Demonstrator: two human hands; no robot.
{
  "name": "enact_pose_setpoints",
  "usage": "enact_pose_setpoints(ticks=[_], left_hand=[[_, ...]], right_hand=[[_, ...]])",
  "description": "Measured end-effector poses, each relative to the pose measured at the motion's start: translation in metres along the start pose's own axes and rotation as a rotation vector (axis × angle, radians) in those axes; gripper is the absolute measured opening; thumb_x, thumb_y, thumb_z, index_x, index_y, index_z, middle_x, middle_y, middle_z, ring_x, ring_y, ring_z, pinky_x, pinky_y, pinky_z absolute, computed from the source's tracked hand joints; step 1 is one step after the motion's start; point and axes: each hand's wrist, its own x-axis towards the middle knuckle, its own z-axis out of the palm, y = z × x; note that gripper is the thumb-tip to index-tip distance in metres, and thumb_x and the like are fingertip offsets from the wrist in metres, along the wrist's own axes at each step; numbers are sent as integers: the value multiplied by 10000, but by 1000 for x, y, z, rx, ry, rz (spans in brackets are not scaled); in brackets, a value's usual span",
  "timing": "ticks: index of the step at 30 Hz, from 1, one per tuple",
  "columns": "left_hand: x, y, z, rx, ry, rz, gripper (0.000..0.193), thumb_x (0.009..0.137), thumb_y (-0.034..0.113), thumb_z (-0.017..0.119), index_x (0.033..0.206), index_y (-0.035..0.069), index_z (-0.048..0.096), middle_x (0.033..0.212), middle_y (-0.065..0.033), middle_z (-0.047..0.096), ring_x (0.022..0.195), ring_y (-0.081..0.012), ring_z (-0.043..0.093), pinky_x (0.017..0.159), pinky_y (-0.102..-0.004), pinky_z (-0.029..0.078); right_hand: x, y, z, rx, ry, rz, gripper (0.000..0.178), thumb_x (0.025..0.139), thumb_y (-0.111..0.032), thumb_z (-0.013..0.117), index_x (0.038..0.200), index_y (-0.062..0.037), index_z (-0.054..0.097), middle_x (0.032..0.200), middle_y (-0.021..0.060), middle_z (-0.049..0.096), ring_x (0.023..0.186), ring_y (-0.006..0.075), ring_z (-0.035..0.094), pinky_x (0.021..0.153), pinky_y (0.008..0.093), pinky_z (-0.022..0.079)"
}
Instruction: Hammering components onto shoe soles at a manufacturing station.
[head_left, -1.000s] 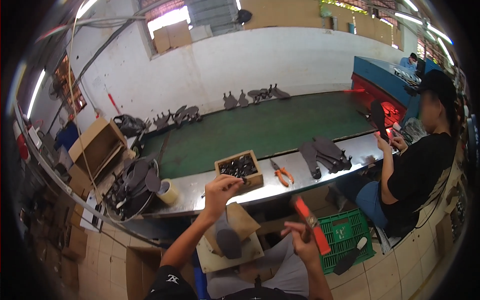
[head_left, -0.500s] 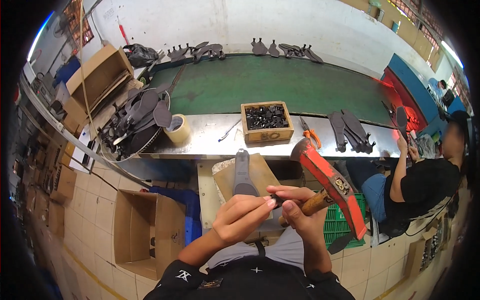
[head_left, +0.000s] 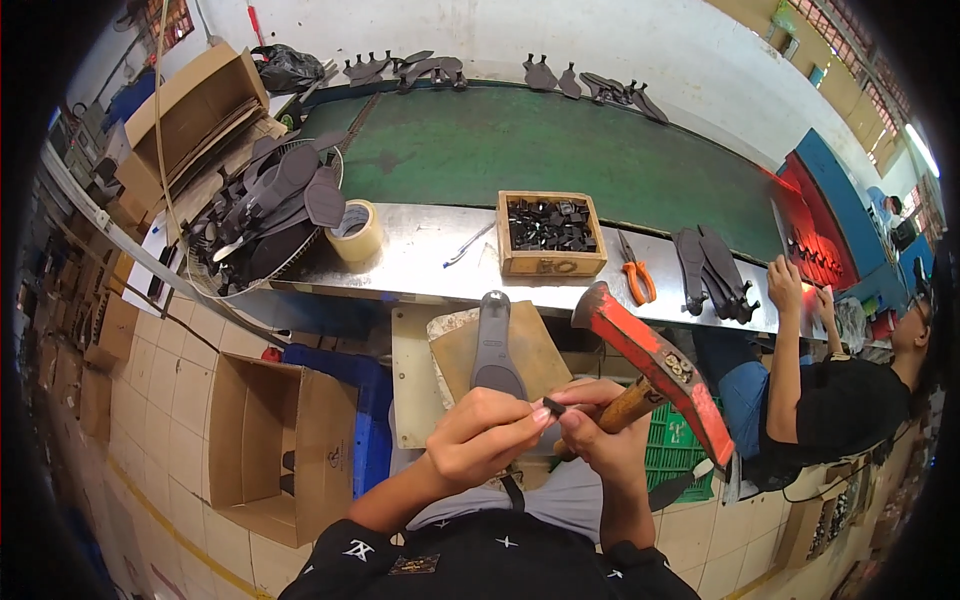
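Between the fingertips of both hands, over my lap, is a small black piece [head_left: 553, 406]; its exact kind is too small to tell. My left hand [head_left: 485, 435] pinches it from the left. My right hand [head_left: 608, 440] meets it with thumb and fingers while also holding a hammer [head_left: 655, 360], its wooden handle lying across that hand and its worn red head pointing up and right. Just beyond my left hand, a dark grey shoe-sole-shaped piece [head_left: 498, 350] lies narrow end away on a tan board [head_left: 545, 350]. My knuckles overlap its near end.
On the metal ledge stand a wooden box [head_left: 553, 264] of small black parts, orange-handled pliers [head_left: 637, 280], a pen [head_left: 468, 245], a tape roll [head_left: 356, 232] and more sole pieces [head_left: 705, 270]. A wire basket [head_left: 285, 265] and cardboard box [head_left: 275, 450] sit left; a co-worker [head_left: 830, 390] sits right.
My view has shifted slightly; my hands keep their pinch and the hammer stays in my right hand. The co-worker's hands have moved, and the sole piece held up there no longer shows.
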Motion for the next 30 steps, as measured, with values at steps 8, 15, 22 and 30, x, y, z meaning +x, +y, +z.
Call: enact_pose_setpoints(ticks=[8,15,22,30], left_hand=[[-19,-116,31,311,47,-437,381,795,220,801,1100,32,671,1056,-115,676,894,-304,653,789,-368,521],[-30,-142,26,74,-282,-814,243,850,254,718,1054,123,728,1005,-77,716,1068,-232,609,968,-401,319],[-68,-128,27,199,-214,-625,285,828,315,741,1029,114,721,1082,-53,690,1127,-224,582,991,-422,285],[-74,-133,35,293,-289,-582,291,821,260,726,1069,109,710,1135,-69,673,1158,-241,572,1023,-486,255]], right_hand=[[55,41,-27,74,8,26,121,867,-14,723,967,37,679,1054,143,658,504,46,492,414,202,342],[80,67,-32,92,-41,98,143,920,-124,697,909,12,654,569,-10,520,398,41,382,388,216,279],[98,94,-34,-298,-120,64,224,879,-120,732,1058,12,707,652,-27,587,501,37,482,457,215,378],[102,97,-42,-790,-238,-393,246,775,-61,747,1010,-19,689,991,144,685,898,329,670,799,364,532]])
